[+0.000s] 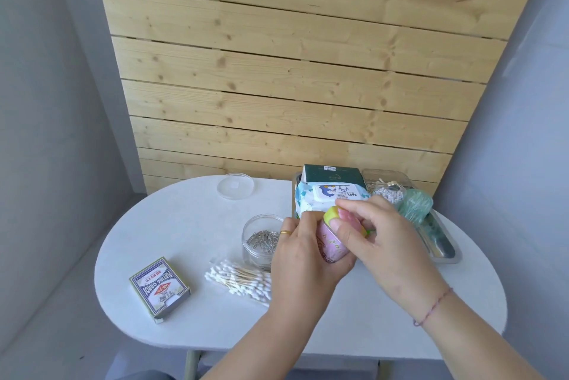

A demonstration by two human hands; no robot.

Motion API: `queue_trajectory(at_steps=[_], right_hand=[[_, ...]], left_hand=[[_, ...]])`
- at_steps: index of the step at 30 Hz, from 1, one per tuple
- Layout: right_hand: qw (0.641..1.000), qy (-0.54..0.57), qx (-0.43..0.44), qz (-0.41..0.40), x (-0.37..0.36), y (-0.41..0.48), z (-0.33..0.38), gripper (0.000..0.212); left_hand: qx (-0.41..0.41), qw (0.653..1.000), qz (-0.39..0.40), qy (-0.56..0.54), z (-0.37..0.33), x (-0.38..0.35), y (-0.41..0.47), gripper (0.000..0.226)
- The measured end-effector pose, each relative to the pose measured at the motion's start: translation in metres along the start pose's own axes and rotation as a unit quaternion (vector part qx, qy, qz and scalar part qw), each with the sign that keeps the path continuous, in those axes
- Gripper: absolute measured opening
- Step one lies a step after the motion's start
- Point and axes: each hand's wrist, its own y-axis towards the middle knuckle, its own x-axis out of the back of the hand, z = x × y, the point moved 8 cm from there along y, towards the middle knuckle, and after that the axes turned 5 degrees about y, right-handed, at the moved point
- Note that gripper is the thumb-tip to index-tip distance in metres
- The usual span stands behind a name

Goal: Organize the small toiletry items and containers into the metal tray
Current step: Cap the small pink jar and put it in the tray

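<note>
Both my hands meet over the middle of the white table, closed around one small pink bottle with a yellow-green cap. My left hand, a gold ring on one finger, wraps the bottle's body from below, and my right hand pinches the cap end with its fingertips. At 9 o'clock from the bottle, a clear jar of paper clips stands just behind a bundle of cotton swabs. A box of playing cards lies well apart at 8 o'clock. At 11 o'clock a clear round lid rests flat. At 1 o'clock the metal tray holds a pack of baby wipes, a dark green box, a clear plastic box and a green bundle.
</note>
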Motion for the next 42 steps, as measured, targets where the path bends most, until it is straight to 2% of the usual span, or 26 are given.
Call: queue_trajectory(at_steps=[4,9,11,14,18,21,25,28,31,34,38,42], right_hand=[[1.0,0.012,0.0,-0.009,-0.01,-0.011,-0.007,0.029],[0.99,0.109,-0.063,0.062,-0.02,-0.033,-0.033,0.044],[0.991,0.114,-0.069,0.033,-0.016,-0.045,-0.044,0.042],[0.993,0.092,-0.067,-0.026,-0.002,-0.053,-0.063,0.041],[0.99,0.112,-0.09,-0.007,0.01,-0.051,-0.088,0.044],[0.983,0.144,-0.116,-0.003,0.027,-0.035,-0.115,0.06],[0.98,0.113,-0.147,-0.075,0.063,0.01,-0.171,0.046],[0.983,0.073,-0.157,-0.064,0.065,0.043,-0.208,0.044],[0.989,0.039,-0.14,-0.038,0.055,0.065,-0.232,0.048],[0.988,0.034,-0.145,-0.027,0.045,0.072,-0.246,0.05],[0.978,0.088,-0.183,-0.038,0.038,0.069,-0.262,0.059],[0.971,0.112,-0.206,-0.05,0.035,0.063,-0.273,0.042]], left_hand=[[0.013,1.0,0.021,0.005,0.003,-0.009,-0.009,0.05],[0.02,0.998,0.054,-0.014,0.011,-0.027,-0.022,0.054],[0.006,0.997,0.08,-0.012,0.006,-0.041,-0.029,0.062],[-0.014,0.993,0.106,-0.046,-0.004,-0.066,-0.039,0.061],[0.03,0.973,0.198,-0.114,-0.008,-0.096,-0.044,0.049],[0.054,0.954,0.25,-0.157,-0.011,-0.118,-0.035,0.062],[0.121,0.919,0.338,-0.164,-0.011,-0.155,-0.024,0.075],[0.181,0.895,0.369,-0.175,-0.009,-0.177,-0.018,0.077],[0.21,0.88,0.375,-0.203,-0.008,-0.197,-0.007,0.048],[0.229,0.878,0.356,-0.222,-0.004,-0.217,0.006,0.034],[0.276,0.858,0.349,-0.258,0.001,-0.234,0.016,0.045],[0.306,0.85,0.336,-0.267,0.002,-0.233,0.017,0.051]])
